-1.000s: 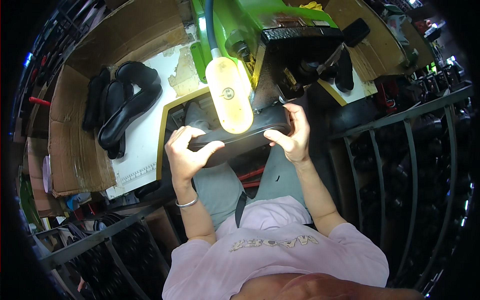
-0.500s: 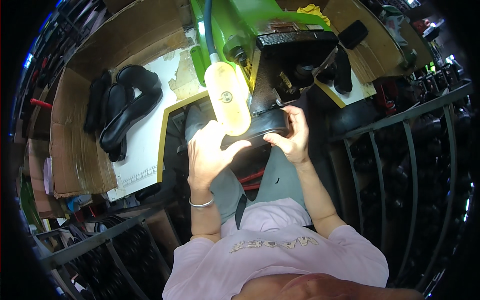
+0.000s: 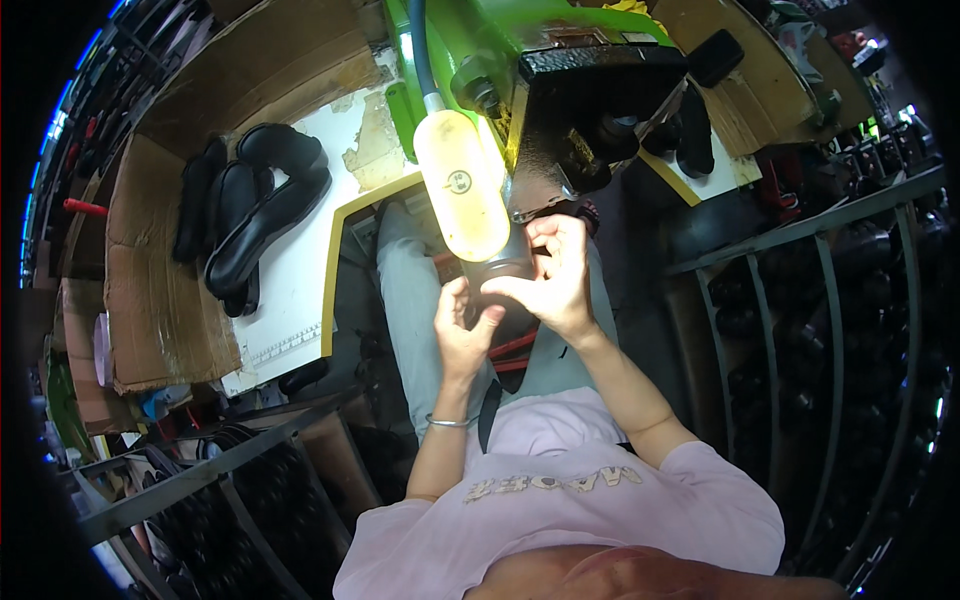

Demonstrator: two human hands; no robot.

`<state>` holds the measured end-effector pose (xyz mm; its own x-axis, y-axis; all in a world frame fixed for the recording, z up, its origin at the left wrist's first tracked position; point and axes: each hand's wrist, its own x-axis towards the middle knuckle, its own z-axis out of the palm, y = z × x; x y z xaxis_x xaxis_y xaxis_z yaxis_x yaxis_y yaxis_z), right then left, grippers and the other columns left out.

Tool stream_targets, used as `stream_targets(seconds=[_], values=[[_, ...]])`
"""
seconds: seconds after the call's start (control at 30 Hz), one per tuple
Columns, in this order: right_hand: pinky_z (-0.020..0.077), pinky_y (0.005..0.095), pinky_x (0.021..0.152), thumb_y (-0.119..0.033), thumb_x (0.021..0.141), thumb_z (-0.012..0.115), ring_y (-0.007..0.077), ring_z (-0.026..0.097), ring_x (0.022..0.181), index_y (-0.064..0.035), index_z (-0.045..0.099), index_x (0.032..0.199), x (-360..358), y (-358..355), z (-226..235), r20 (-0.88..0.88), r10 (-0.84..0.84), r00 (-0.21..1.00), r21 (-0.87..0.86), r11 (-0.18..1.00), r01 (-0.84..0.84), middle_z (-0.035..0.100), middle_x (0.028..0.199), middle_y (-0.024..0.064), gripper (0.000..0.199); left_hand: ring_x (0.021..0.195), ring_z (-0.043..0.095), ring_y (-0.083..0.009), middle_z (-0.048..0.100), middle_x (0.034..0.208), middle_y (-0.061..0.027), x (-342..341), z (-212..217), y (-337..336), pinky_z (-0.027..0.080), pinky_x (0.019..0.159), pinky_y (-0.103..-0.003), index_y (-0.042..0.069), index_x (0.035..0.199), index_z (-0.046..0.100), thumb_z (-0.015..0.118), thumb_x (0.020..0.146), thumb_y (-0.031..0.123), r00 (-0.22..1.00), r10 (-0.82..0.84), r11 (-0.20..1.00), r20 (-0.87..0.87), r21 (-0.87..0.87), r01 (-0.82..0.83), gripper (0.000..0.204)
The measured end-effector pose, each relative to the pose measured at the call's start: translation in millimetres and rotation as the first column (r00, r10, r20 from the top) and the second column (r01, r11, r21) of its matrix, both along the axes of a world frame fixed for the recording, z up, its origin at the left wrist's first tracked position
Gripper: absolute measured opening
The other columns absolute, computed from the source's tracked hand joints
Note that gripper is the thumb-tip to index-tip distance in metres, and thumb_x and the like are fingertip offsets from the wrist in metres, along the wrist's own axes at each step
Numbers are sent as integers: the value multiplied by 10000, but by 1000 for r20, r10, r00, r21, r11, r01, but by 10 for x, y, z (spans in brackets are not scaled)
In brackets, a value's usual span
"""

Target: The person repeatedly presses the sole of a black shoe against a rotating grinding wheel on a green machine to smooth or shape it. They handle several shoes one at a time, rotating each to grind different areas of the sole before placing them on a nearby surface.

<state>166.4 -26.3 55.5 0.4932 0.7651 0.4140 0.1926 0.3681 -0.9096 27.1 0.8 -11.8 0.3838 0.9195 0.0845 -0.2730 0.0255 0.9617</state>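
Observation:
Under the machine's head I hold a black shoe sole (image 3: 503,270), turned so that one end points toward me. My right hand (image 3: 562,287) grips its right side, thumb laid across the near part and fingers curled along the edge. Lower and to the left, my left hand (image 3: 461,338) is closed at the sole's near left side, thumb up. A glowing lamp (image 3: 460,185) hides the sole's far left part. Just beyond my right fingers is the black machine head (image 3: 590,95), mounted on a green body (image 3: 545,25).
More black soles (image 3: 268,205) are piled on the white tabletop (image 3: 285,300) at left, inside a cardboard surround (image 3: 165,320). Another sole (image 3: 693,140) lies right of the machine. Metal racks (image 3: 830,290) flank me on both sides.
The sole has swung from lying crosswise to pointing toward me. My left hand has moved right and nearer to me; my right hand has shifted left.

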Motion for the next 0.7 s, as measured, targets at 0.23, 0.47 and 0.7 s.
stream_targets(seconds=[0.23, 0.47, 0.7], values=[[503, 245, 692, -256, 717, 863, 135, 607, 1004, -24, 557, 1117, 234, -412, -205, -81, 79, 994, -234, 967, -96, 616, 1102, 99, 555, 1163, 536, -255, 551, 1282, -78, -180, 146, 350, 408, 1034, -453, 56, 1324, 473, 757, 817, 344, 780, 174, 953, 601, -302, 20, 648], [469, 308, 882, -92, 691, 838, 155, 606, 999, -20, 631, 995, 194, -650, -407, -6, 306, 952, -298, 908, -294, 668, 1016, 50, 375, 1206, 486, -230, 552, 1298, -41, -446, -200, 771, 358, 1060, -472, 111, 1289, 541, 753, 785, 436, 407, -246, 931, 880, 98, 351, 636], [484, 253, 787, 55, 741, 771, 103, 598, 849, -11, 616, 956, 464, -582, -377, -182, 46, 982, -115, 991, -68, 635, 909, 28, 273, 1229, 496, -236, 564, 1297, -62, -483, 47, 598, 327, 1099, -481, 104, 1305, 536, 819, 737, 367, 673, 56, 969, 738, -204, 143, 687]])
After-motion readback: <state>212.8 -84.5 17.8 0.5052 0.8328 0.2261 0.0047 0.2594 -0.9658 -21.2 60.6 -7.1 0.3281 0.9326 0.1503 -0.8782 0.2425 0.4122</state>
